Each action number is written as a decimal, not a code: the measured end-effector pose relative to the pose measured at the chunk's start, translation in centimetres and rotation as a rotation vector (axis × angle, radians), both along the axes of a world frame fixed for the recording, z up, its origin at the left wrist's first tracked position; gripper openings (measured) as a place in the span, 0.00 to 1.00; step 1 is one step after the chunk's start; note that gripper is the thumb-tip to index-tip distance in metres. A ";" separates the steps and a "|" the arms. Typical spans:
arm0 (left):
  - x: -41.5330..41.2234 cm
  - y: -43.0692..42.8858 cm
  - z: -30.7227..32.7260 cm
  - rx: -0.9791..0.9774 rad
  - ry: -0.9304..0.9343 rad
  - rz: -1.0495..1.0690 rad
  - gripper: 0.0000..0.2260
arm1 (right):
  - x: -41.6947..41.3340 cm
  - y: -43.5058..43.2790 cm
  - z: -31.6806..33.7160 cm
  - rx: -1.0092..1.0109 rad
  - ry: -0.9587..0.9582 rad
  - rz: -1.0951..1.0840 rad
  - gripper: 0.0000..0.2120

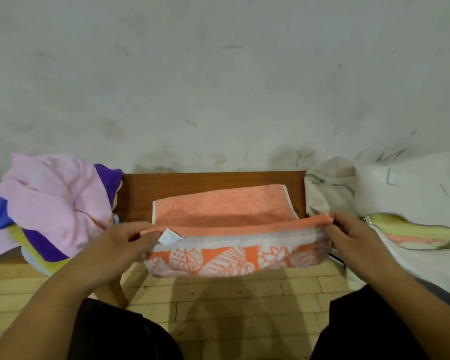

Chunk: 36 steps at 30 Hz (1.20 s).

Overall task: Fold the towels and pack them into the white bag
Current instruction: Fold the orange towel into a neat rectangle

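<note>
Orange towel (218, 227) lies long-axis left-to-right across the bench (213, 179); left hand (125, 239) and right hand (353, 236) each pinch one end. One white bag (411, 193) sits right.

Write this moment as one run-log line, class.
step: folding | left hand: pinches orange towel edge | right hand: pinches same edge | pile: unfolded, on left | white bag: open, on right

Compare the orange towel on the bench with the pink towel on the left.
The orange towel lies flat, partly folded; the pink towel sits crumpled in a heap. The left hand and right hand pinch the orange towel's edge; no hand touches the pink towel. The orange towel bears a white leaf pattern; the pink towel looks plain. Both are outside the white bag.
</note>
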State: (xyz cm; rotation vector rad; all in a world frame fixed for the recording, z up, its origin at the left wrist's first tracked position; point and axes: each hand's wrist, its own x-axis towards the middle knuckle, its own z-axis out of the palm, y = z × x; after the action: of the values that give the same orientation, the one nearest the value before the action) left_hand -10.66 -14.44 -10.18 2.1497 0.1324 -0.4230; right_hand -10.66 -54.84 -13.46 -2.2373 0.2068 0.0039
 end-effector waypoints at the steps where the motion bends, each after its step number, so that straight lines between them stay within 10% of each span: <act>1: 0.4 0.2 0.7 -0.048 0.016 0.039 0.08 | 1.1 -0.1 0.3 0.021 0.003 0.007 0.10; 12: 10.7 1.6 -3.0 0.134 -0.090 0.237 0.06 | 14.6 3.9 -2.8 -0.021 0.043 -0.050 0.13; 36: 13.1 1.6 -8.0 0.341 -0.176 0.236 0.07 | 16.2 5.8 -4.8 -0.336 0.178 0.012 0.08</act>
State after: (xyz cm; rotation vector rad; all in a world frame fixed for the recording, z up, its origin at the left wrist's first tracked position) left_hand 2.48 -12.84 -18.13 2.4561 0.3769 -0.0751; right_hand 5.52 -49.07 -18.24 -2.5750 0.3092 0.1877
